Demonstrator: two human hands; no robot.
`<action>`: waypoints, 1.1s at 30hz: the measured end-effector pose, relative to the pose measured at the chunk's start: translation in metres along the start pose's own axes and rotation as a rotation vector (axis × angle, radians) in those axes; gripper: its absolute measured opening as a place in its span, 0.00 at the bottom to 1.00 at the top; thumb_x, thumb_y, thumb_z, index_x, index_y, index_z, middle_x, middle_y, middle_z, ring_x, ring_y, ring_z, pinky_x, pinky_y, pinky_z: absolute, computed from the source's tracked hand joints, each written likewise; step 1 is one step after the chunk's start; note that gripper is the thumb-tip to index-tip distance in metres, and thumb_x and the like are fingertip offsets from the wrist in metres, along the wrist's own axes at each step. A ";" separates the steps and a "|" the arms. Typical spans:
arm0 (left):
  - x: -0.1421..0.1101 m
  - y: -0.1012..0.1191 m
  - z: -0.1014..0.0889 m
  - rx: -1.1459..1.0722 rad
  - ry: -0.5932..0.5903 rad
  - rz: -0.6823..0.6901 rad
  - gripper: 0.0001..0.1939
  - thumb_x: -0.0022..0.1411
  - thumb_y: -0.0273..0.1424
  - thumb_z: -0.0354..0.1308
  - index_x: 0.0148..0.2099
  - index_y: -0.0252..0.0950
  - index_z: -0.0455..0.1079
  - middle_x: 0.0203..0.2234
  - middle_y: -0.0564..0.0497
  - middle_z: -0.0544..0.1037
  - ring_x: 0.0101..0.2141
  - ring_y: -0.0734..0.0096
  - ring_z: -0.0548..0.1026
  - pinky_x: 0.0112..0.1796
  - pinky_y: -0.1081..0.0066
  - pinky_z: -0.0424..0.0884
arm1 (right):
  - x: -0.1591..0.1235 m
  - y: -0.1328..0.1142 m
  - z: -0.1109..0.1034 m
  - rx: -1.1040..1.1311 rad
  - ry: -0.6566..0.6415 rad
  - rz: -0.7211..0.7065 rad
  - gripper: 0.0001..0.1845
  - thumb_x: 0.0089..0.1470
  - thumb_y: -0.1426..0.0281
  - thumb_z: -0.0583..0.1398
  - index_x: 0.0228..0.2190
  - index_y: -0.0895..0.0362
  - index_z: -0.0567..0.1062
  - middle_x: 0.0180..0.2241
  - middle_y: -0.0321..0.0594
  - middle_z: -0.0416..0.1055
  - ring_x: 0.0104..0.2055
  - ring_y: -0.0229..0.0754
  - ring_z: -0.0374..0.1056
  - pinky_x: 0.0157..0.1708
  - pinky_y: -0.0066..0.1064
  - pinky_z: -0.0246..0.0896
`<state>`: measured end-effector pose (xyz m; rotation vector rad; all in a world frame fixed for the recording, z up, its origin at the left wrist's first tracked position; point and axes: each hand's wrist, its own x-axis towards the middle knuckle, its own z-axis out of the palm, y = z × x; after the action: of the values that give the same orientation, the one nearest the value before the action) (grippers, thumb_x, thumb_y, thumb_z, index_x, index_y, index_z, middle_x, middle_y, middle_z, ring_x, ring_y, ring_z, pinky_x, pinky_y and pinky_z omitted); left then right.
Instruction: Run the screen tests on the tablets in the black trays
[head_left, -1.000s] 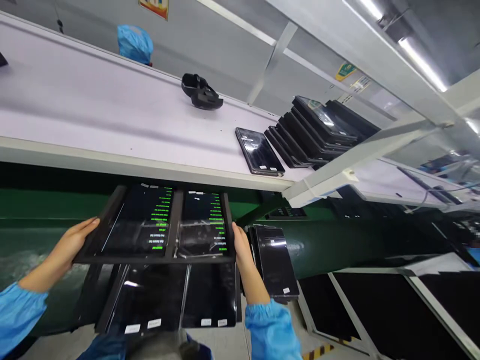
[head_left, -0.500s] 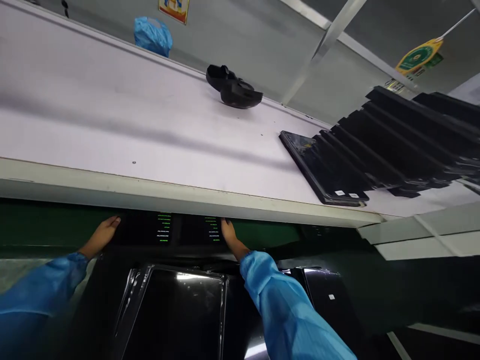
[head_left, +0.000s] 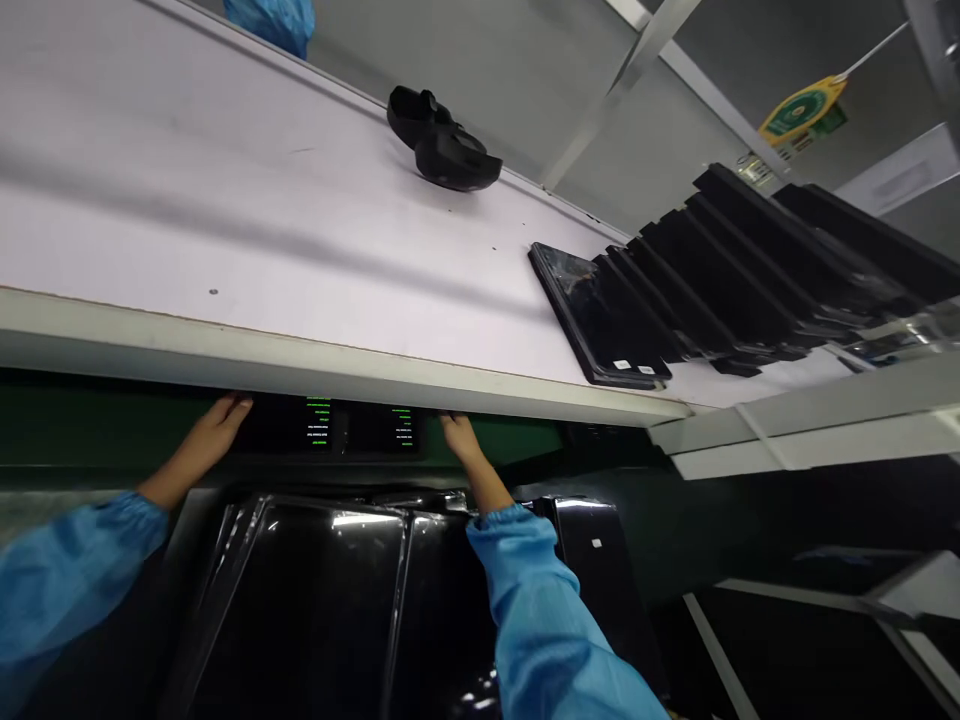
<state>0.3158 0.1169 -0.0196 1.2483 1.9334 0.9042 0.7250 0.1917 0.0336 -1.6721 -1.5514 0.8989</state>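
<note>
Left hand (head_left: pixel 217 430) at nine o'clock, right hand (head_left: pixel 461 437) at three, flank the tray (head_left: pixel 342 428); grip I can't tell. Level, even handling suits.

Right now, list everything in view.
Shelf: 1, whitish, across the middle
Stack of panels: 1, black, on the shelf's right
Curved object: 1, black, back of the shelf
Cap: 1, blue, top left
Sign: 1, yellow and green, upper right
Tray: 1, black, below the shelf edge
Screens: 2, black with lit text, in the tray
Surface: 1, green, around the tray
Loose panels: at least 3, black, bottom centre
Bars: several, pale, lower right
Left hand: 1, bare, tray's left side
Right hand: 1, bare, tray's right side
Sleeves: 2, blue, both arms
</note>
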 end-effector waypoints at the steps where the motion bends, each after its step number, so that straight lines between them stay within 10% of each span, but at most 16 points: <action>1: -0.024 0.017 -0.012 0.014 -0.004 0.068 0.25 0.66 0.44 0.47 0.58 0.36 0.69 0.56 0.43 0.74 0.58 0.52 0.70 0.61 0.52 0.64 | -0.022 -0.009 -0.016 -0.009 -0.003 0.000 0.23 0.57 0.52 0.58 0.42 0.55 0.80 0.46 0.49 0.79 0.55 0.54 0.71 0.60 0.50 0.60; 6: -0.153 0.086 -0.034 0.381 -0.111 1.007 0.17 0.67 0.31 0.52 0.56 0.43 0.73 0.50 0.50 0.79 0.53 0.62 0.74 0.61 0.57 0.63 | -0.164 -0.028 -0.086 -0.116 0.089 -0.105 0.19 0.63 0.57 0.56 0.42 0.53 0.81 0.52 0.46 0.75 0.61 0.52 0.64 0.63 0.48 0.56; 8: -0.185 0.101 -0.017 0.483 -0.250 1.142 0.19 0.67 0.28 0.51 0.57 0.44 0.72 0.52 0.49 0.78 0.55 0.62 0.72 0.63 0.57 0.60 | -0.217 -0.014 -0.094 -0.182 0.172 -0.076 0.18 0.61 0.57 0.57 0.42 0.53 0.81 0.55 0.47 0.72 0.66 0.55 0.57 0.66 0.53 0.51; 14: -0.206 0.127 0.059 0.521 -0.271 0.785 0.21 0.69 0.38 0.49 0.60 0.40 0.70 0.55 0.43 0.74 0.57 0.53 0.70 0.60 0.49 0.62 | -0.289 0.043 -0.073 -0.073 0.242 0.159 0.33 0.58 0.53 0.59 0.60 0.56 0.68 0.63 0.53 0.62 0.66 0.59 0.58 0.63 0.57 0.56; 24: -0.218 0.141 0.104 0.708 -0.062 0.608 0.12 0.64 0.31 0.46 0.43 0.35 0.70 0.38 0.42 0.72 0.43 0.52 0.71 0.56 0.46 0.62 | -0.278 0.046 -0.064 0.025 0.216 0.075 0.31 0.59 0.53 0.57 0.58 0.57 0.68 0.63 0.52 0.61 0.66 0.54 0.58 0.64 0.48 0.55; 28: -0.219 0.138 0.102 0.641 -0.137 0.586 0.18 0.66 0.34 0.44 0.49 0.32 0.70 0.44 0.38 0.73 0.48 0.51 0.71 0.59 0.45 0.57 | -0.275 0.056 -0.060 0.064 0.231 0.049 0.30 0.57 0.54 0.58 0.56 0.57 0.69 0.61 0.53 0.64 0.64 0.53 0.60 0.63 0.47 0.56; 33: -0.241 0.125 0.046 0.558 -0.066 0.507 0.29 0.70 0.45 0.42 0.66 0.36 0.58 0.64 0.37 0.63 0.66 0.49 0.56 0.64 0.42 0.45 | -0.274 0.058 -0.063 0.132 0.238 0.016 0.28 0.56 0.56 0.59 0.55 0.57 0.71 0.59 0.52 0.67 0.64 0.52 0.61 0.64 0.47 0.54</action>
<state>0.4921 -0.0598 0.0957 2.1309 1.9121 0.5445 0.7942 -0.0870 0.0294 -1.6336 -1.2940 0.7617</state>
